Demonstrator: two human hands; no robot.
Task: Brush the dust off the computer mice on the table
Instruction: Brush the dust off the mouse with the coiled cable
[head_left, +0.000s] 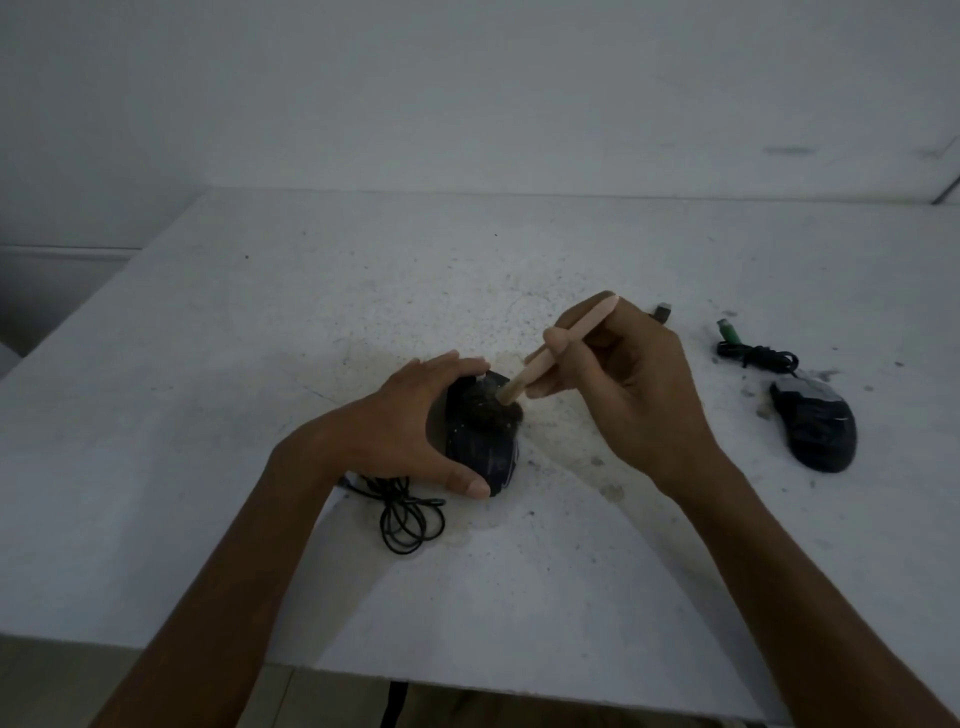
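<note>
L hand (410, 426) grips mouse (480, 441) | R hand (634, 384) brush (556, 348) on it | mid-table (260, 312)

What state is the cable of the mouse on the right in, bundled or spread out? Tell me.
Bundled. The cable lies gathered in a tight knot beyond the right mouse, with its green plug sticking out; no length trails across the table.

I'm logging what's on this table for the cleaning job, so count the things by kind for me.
Computer mice: 2, the mouse under the brush gripped by the left hand and the mouse at right
Brushes: 1, the brush in the right hand
Loose plugs: 1, a grey plug
Total: 4
</note>
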